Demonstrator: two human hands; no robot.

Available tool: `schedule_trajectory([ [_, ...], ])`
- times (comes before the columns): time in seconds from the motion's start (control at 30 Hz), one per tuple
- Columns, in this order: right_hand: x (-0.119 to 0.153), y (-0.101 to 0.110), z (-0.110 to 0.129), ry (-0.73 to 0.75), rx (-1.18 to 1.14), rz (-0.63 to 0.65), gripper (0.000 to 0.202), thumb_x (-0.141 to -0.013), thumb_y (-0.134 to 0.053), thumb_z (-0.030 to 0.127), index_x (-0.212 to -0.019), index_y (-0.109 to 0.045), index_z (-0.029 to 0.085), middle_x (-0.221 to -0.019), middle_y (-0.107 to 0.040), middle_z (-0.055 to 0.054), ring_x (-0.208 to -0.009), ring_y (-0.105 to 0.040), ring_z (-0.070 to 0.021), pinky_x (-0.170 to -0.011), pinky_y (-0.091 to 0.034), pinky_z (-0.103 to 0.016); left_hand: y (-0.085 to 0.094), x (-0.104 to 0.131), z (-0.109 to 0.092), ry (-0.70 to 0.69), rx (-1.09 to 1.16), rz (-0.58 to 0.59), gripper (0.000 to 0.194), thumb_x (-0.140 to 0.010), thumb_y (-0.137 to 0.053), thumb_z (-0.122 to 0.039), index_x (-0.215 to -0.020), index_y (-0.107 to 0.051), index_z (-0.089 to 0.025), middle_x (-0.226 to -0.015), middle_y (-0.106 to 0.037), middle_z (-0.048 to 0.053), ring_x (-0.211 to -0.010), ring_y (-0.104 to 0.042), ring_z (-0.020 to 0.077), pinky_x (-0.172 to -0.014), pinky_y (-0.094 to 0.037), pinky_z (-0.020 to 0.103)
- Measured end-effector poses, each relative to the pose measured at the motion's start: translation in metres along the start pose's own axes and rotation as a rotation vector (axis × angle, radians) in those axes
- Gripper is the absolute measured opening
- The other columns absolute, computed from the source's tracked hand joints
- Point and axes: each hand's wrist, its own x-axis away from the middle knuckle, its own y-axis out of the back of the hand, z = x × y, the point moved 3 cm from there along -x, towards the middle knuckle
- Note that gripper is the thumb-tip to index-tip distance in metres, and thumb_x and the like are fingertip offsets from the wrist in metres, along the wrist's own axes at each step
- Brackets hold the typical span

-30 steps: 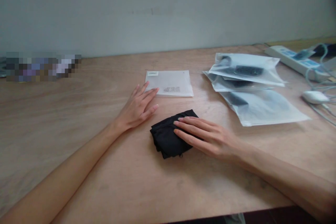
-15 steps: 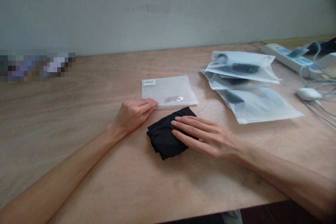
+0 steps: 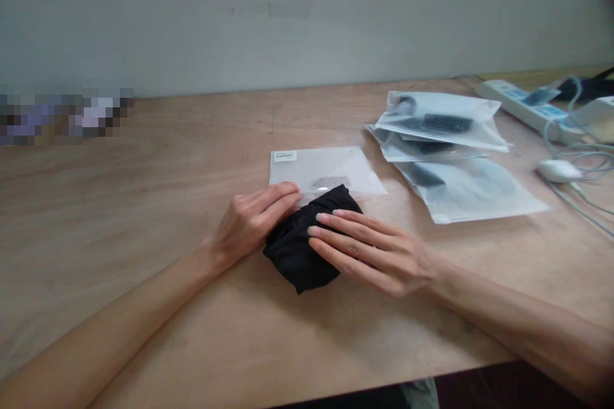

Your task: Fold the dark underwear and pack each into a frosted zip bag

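Black bundle (image 3: 300, 265): laid on the table (image 3: 144, 172), beneath the right hand (image 3: 374, 252), its far side set against or over the near edge of the white pouch (image 3: 309, 166); which of the two cannot be told
Right hand: open, its fingers stretched and rested across the bundle
Left hand (image 3: 256, 214): fingers bent together at the pouch's near left corner; whether a pinch is made there cannot be told, the thumb being hidden
Fold risk: layers could be sprung loose if pressure were lifted, since no band or clip is seen
Pouch risk: its thin film could be creased or pulled askew if caught under the bundle
Bundle surface: black, soft, faintly sheened, folded into a thick, uneven block with pointed corners
Pouch surface: flat, translucent, four-sided, marked with a label (image 3: 285, 156) and small print
Frosted bags (image 3: 489, 188): overlapped at right, puffed and wrinkled, dark shapes showing through
Power strip (image 3: 518, 108): long, pale, hard-edged
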Motion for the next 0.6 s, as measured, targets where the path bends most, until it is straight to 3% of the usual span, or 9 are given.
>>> schedule_trajectory([
  [0.23, -0.002, -0.002, 0.0, 0.083, -0.104, 0.021, 0.036, -0.103, -0.042, 0.01, -0.132, -0.061, 0.002, -0.138, -0.065, -0.014, -0.137, -0.054, -0.0249, -0.116, -0.048, -0.041, 0.003, -0.005, -0.005, -0.002, 0.0, -0.035, 0.022, -0.1, -0.057, -0.016, -0.121, -0.065, -0.015, -0.122, -0.073, 0.01, -0.109, -0.072, 0.0171, -0.097, -0.059, 0.025],
  [0.4, 0.006, -0.011, -0.007, -0.112, -0.022, 0.052, 0.038, -0.103, -0.042, 0.01, -0.138, -0.057, 0.004, -0.142, -0.061, -0.017, -0.138, -0.053, -0.0264, -0.112, -0.051, -0.043, 0.008, -0.006, -0.008, -0.088, 0.033, 0.058, 0.028, -0.103, -0.048, -0.01, -0.126, -0.063, -0.014, -0.125, -0.072, 0.011, -0.118, -0.069, 0.0188, -0.102, -0.057, 0.03],
  [0.6, 0.015, -0.02, -0.017, -0.36, 0.007, 0.133, 0.043, -0.102, -0.042, 0.011, -0.144, -0.05, 0.002, -0.135, -0.062, -0.024, -0.124, -0.061, -0.0321, -0.098, -0.059, -0.048, 0.006, -0.006, -0.01, -0.159, 0.025, 0.035, 0.032, -0.098, -0.056, -0.009, -0.129, -0.06, -0.011, -0.125, -0.071, 0.014, -0.118, -0.069, 0.0222, -0.102, -0.059, 0.034],
])
